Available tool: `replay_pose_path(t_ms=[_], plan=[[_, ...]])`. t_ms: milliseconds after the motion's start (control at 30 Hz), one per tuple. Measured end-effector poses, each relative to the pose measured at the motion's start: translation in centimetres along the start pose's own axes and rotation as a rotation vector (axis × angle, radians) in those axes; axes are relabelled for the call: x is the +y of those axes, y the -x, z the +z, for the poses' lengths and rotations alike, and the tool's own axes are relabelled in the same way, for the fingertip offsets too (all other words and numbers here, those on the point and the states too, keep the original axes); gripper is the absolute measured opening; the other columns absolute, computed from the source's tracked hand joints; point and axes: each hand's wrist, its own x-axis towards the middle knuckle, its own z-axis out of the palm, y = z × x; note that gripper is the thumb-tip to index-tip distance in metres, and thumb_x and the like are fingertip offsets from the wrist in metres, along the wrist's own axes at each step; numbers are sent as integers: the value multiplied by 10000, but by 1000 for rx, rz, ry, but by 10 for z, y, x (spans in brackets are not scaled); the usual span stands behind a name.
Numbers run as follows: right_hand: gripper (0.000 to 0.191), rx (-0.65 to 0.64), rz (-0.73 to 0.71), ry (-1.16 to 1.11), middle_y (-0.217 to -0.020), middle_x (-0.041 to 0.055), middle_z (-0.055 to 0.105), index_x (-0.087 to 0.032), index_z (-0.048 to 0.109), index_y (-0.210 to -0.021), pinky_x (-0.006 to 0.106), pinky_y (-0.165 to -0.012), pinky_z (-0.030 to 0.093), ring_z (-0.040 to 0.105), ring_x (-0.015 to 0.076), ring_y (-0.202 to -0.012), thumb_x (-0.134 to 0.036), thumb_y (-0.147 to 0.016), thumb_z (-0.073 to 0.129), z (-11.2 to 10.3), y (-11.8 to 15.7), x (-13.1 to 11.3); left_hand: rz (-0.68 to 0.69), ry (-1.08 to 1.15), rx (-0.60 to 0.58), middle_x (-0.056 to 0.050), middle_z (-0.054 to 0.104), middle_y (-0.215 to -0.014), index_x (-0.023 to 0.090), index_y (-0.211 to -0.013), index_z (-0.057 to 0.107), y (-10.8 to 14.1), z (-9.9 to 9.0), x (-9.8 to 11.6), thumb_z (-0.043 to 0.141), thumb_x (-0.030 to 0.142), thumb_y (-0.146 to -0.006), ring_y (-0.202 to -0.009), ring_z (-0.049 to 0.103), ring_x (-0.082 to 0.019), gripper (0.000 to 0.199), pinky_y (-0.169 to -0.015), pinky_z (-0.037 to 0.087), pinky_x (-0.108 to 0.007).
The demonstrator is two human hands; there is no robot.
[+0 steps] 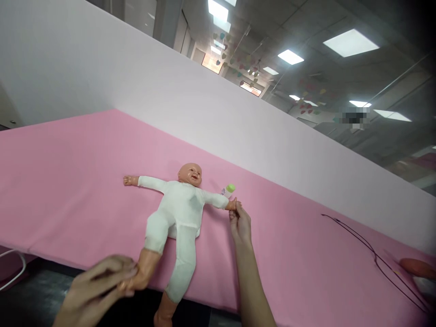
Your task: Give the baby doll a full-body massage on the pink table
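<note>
A baby doll (180,204) with a white cloth body lies on its back on the pink table cover (91,159), arms spread out and legs toward me. At the lower left my left hand (98,286) is closed on the doll's foot, which sits at the table's front edge. The fingertips of my right hand (241,222) pinch the doll's hand on the right side. Just beyond that arm is a small bottle with a green cap (230,188), partly hidden by the doll's sleeve. The doll's other foot hangs over the front edge.
A white partition (204,109) runs along the back of the table. Dark thin cables (361,240) lie on the right, near an orange-red object (417,268). At the far left edge a white curved tube (23,268) shows below the cover.
</note>
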Motion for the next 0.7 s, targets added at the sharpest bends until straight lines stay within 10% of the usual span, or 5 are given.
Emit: replay_pose_path(t_ms=[200, 367, 700], plan=[[345, -568, -4, 372, -594, -15, 619, -167, 738, -804, 254, -489, 421, 518, 125, -506, -508, -811, 785, 73, 34, -12, -202, 59, 78, -39, 741, -852, 246, -969, 848, -111, 18, -14, 789, 459, -816, -804, 701, -213, 269, -709, 565, -277], [351, -628, -59, 491, -592, -22, 621, -174, 713, -774, 244, -481, 402, 526, 125, -500, -517, -814, 774, 91, 42, -8, -261, 148, -3, -76, 782, -947, 199, -988, 844, -151, 40, -25, 792, 517, -783, -907, 716, -269, 382, -807, 555, -333], [428, 97, 99, 155, -570, -22, 567, -191, 629, -660, 270, -438, 438, 490, 120, -470, -552, -642, 859, -8, -28, 43, -171, -16, -222, -16, 708, -725, 439, -971, 839, 17, -17, -36, 742, 430, -845, -620, 674, -208, 159, -582, 583, -283]])
